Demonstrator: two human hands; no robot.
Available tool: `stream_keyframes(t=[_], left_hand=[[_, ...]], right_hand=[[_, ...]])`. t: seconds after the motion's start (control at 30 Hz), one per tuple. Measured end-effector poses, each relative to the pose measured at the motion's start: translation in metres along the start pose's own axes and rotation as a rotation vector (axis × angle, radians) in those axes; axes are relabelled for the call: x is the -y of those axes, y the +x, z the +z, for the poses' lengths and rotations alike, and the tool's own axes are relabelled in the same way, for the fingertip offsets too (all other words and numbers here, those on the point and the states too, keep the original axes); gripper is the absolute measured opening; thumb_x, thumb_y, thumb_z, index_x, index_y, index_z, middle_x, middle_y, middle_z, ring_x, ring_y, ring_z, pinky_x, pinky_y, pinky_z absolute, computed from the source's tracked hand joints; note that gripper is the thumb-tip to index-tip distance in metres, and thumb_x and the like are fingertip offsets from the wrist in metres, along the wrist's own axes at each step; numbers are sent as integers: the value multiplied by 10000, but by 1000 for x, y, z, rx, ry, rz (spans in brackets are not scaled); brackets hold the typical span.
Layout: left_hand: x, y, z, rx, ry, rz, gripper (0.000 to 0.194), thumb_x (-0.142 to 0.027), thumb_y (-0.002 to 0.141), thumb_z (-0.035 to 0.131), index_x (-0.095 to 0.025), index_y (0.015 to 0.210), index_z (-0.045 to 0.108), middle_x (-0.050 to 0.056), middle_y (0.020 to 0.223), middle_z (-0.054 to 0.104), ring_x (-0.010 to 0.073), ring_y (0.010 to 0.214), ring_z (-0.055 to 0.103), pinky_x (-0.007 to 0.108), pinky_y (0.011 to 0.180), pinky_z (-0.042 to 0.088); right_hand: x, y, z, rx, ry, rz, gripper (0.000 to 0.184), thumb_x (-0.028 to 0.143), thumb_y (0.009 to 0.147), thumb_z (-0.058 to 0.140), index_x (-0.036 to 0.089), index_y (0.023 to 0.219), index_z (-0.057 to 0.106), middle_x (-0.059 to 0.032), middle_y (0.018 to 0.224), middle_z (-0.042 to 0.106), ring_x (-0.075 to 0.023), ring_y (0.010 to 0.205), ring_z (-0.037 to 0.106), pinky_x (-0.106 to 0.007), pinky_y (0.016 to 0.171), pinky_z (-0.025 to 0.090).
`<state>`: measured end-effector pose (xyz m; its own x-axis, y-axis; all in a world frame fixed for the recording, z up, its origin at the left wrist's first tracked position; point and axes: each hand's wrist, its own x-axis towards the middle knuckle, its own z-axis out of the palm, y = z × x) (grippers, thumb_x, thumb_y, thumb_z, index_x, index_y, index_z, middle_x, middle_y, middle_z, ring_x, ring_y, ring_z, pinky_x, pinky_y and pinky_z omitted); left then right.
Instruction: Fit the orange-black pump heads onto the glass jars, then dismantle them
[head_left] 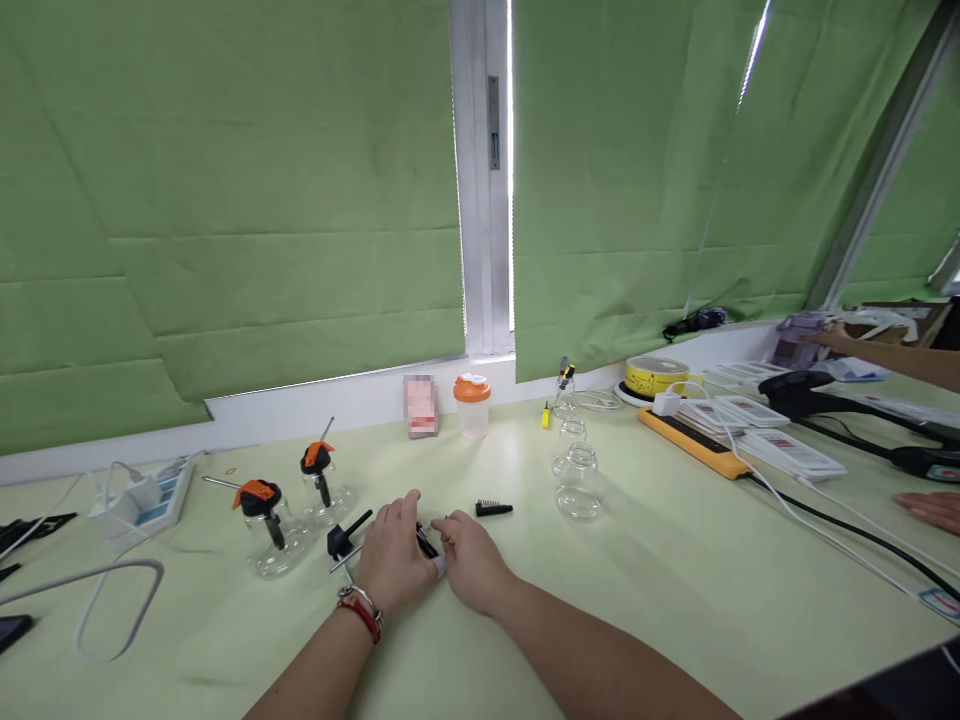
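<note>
My left hand (pixel 394 560), with a red bracelet at the wrist, and my right hand (pixel 471 565) meet low over the pale green table (pixel 660 570). Both have their fingers curled round a small black part (pixel 426 541) held between them; most of it is hidden. A black pump piece with a thin tube (pixel 346 540) lies just left of my left hand. A short black ribbed piece (pixel 493 509) lies just beyond my right hand. Two clear bottles with orange-and-black spray heads (pixel 271 525) (pixel 321 485) stand to the left. Two clear open bottles (pixel 577 482) stand to the right.
A power strip (pixel 142 500) and white cables lie at the far left. An orange-lidded cup (pixel 472 403) stands at the back wall. At the right are an orange strip (pixel 694 440), stacked cards, black cables, and another person's arm (pixel 892 355) and hand (pixel 930 510).
</note>
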<state>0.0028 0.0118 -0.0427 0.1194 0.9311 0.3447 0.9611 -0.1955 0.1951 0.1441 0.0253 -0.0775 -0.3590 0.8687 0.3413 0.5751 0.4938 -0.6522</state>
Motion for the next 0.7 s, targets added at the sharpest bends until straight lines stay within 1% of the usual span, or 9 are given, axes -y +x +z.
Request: stream_keyframes(t=[0.1, 0.17, 0.23, 0.33, 0.4, 0.47, 0.53, 0.63, 0.7], left_hand=[[0, 0, 0, 1, 0, 2, 744, -358, 636, 614, -98, 1297, 392, 165, 1203, 553, 309, 1132, 491, 374, 929, 352], [-1, 0, -1, 6, 2, 0, 738, -365, 639, 615, -94, 1291, 400, 165, 1198, 557, 309, 1125, 492, 379, 933, 349], [-2, 0, -3, 14, 4, -10, 739, -377, 636, 620, -101, 1288, 405, 161, 1205, 552, 310, 1134, 483, 385, 945, 339], [-3, 0, -4, 35, 1, -25, 760, -386, 611, 640, -121, 1285, 411, 147, 1215, 543, 309, 1151, 466, 377, 953, 336], [-3, -1, -5, 33, -1, -21, 780, -401, 589, 657, -117, 1275, 417, 144, 1205, 543, 310, 1145, 465, 375, 947, 346], [-2, -2, -5, 10, 0, -4, 792, -415, 575, 668, -114, 1265, 421, 142, 1190, 544, 311, 1130, 468, 381, 944, 352], [-1, -2, -6, -17, 1, 24, 795, -412, 566, 676, -124, 1260, 418, 133, 1171, 547, 308, 1108, 479, 386, 941, 356], [3, -2, -12, -55, 9, 55, 786, -396, 559, 677, -146, 1256, 411, 123, 1150, 548, 308, 1077, 496, 392, 928, 369], [5, -3, -17, -90, 17, 65, 785, -402, 556, 676, -144, 1249, 412, 129, 1154, 540, 318, 1077, 491, 405, 924, 377]], right_hand=[[2, 0, -1, 6, -37, 3, 342, 37, 788, 420, 181, 968, 672, -51, 868, 578, -144, 751, 574, -224, 663, 409], [2, 0, -2, -1, -14, 15, 342, 32, 777, 427, 170, 965, 678, -64, 886, 591, -152, 766, 583, -232, 685, 424], [2, 0, -3, -40, 58, 56, 344, 38, 779, 431, 153, 994, 674, -79, 912, 609, -161, 800, 595, -243, 730, 442], [1, -1, -4, -144, 216, 154, 318, 90, 819, 416, 126, 1020, 660, -103, 962, 639, -183, 865, 608, -274, 795, 461], [1, -1, -5, -197, 307, 218, 305, 111, 827, 409, 116, 1008, 654, -114, 986, 649, -194, 878, 615, -289, 800, 473], [1, -1, -6, -223, 355, 252, 294, 104, 813, 410, 119, 978, 653, -114, 982, 654, -196, 867, 620, -293, 788, 481], [2, -1, -8, -238, 357, 234, 288, 95, 804, 408, 127, 951, 653, -108, 966, 657, -195, 859, 619, -291, 782, 480], [3, -3, -12, -249, 305, 141, 282, 104, 807, 407, 143, 951, 646, -98, 947, 653, -192, 850, 606, -293, 777, 468], [3, -4, -14, -252, 292, 110, 271, 120, 811, 414, 150, 966, 633, -89, 937, 649, -187, 840, 597, -290, 771, 456]])
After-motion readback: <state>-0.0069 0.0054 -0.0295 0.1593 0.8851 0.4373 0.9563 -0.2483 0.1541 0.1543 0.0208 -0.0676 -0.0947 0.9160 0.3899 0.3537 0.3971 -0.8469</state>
